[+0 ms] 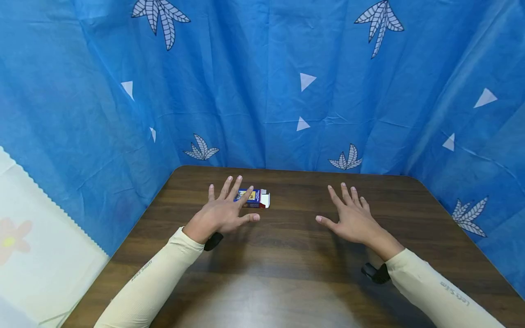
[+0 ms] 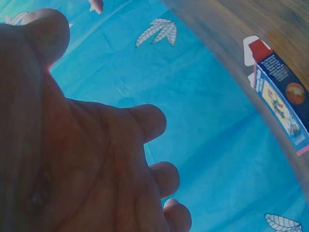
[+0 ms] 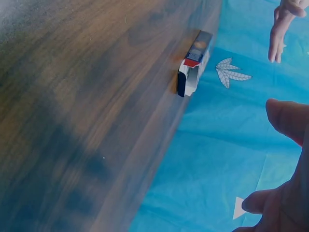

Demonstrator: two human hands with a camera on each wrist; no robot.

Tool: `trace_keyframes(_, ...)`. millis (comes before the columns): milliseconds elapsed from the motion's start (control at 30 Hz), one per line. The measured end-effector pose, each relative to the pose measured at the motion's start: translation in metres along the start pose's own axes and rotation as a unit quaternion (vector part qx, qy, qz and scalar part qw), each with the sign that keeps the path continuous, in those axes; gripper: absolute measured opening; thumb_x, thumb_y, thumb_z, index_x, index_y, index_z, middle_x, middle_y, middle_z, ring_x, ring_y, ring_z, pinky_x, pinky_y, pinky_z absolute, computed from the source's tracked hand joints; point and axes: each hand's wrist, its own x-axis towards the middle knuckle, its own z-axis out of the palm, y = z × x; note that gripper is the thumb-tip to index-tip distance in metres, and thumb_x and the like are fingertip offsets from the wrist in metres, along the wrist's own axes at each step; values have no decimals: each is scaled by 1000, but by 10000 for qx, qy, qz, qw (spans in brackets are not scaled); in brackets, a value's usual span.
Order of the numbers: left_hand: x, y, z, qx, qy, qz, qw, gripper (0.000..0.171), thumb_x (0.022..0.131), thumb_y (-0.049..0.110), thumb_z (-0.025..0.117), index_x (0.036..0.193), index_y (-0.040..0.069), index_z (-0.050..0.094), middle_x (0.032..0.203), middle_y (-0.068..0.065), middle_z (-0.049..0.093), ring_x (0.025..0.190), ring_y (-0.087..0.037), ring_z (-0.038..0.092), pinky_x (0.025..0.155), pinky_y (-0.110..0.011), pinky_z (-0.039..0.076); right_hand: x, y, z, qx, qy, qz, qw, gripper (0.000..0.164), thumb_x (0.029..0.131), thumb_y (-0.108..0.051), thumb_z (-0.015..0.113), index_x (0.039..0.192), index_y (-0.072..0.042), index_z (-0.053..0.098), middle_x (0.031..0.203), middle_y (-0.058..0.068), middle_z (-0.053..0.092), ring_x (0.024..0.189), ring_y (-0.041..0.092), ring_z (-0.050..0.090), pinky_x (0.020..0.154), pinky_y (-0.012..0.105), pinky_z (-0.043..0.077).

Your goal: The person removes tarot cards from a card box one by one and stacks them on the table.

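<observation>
A small blue and red printed cardboard box (image 1: 255, 197) lies on the wooden table, its white end flaps folded out on the right side. In the right wrist view the open end of the box (image 3: 195, 60) faces the camera and its inside looks hollow. My left hand (image 1: 221, 213), fingers spread, hovers above the table and covers part of the box in the head view. The left wrist view shows the box (image 2: 282, 99) apart from the fingers. Off to the right, my right hand (image 1: 350, 216) is held over the table, fingers spread and holding nothing.
The brown wooden table (image 1: 287, 255) runs back to a blue curtain (image 1: 246, 91) with white leaf and triangle prints, which also hangs along both sides. A pale cloth with a flower print (image 1: 37, 255) hangs at the left. Dark wrist cameras sit under both wrists.
</observation>
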Motion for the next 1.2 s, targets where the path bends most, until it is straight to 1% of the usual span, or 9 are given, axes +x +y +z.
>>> trace_keyframes(200,5,1,4,-34,-91,179,9998,84,93,73,35,159,27,13,167,-10,-8,153,-35,-11,116,-68,-1,-3,4,4,51,-183,-26,9998,101,88,-77,43,159,-14,8,162,28,2,146,55,3,110,75,5)
trace_keyframes(300,13,-5,5,-26,32,444,9990,80,94,69,41,157,23,23,165,-12,17,152,-35,14,117,-64,17,2,11,4,20,-523,-36,9986,104,87,-78,45,158,-8,14,160,30,12,144,55,15,109,74,16)
trace_keyframes(433,33,-26,10,-649,781,552,9933,55,96,47,58,141,15,54,129,-11,66,111,-26,65,92,-47,51,8,28,6,142,-1460,-54,9892,105,85,-69,59,154,2,23,155,36,23,138,55,31,105,69,32)
trace_keyframes(500,47,-41,18,-1224,1267,385,9836,37,96,35,63,125,13,66,107,-7,73,88,-19,67,79,-41,54,7,39,11,203,-1937,-31,9809,104,84,-62,66,152,6,26,153,38,24,136,56,33,105,67,34)
trace_keyframes(600,72,-63,34,-1875,1681,141,9677,23,95,27,64,113,13,69,104,-5,72,91,-20,65,85,-42,53,3,53,21,79,-2285,31,9735,106,79,-57,75,151,5,28,154,38,20,136,59,29,104,68,33)
trace_keyframes(700,93,-83,49,-1886,1471,145,9709,34,94,29,65,124,11,62,122,-11,66,113,-28,57,101,-49,45,-1,62,30,-149,-2247,88,9743,109,73,-58,77,153,0,29,157,36,16,137,61,25,102,70,33)
trace_keyframes(933,117,-108,66,-1361,-115,362,9900,93,83,46,76,152,4,31,150,-23,41,136,-43,37,115,-59,28,-7,65,38,-256,-1900,83,9814,111,70,-63,75,154,-7,29,159,31,17,139,59,22,96,69,39)
trace_keyframes(1067,121,-110,65,-1679,-17,315,9853,85,80,41,80,146,5,41,141,-20,50,128,-37,47,113,-55,34,-9,67,39,-132,-1764,2,9842,108,72,-61,75,154,-7,29,159,30,16,140,59,21,96,68,40)
trace_keyframes(1200,119,-109,56,-2622,-135,143,9648,76,78,38,83,138,10,47,133,-16,55,119,-31,53,108,-50,42,-10,69,39,-50,-1715,18,9852,108,72,-60,75,154,-7,30,159,31,17,139,60,21,97,70,37)
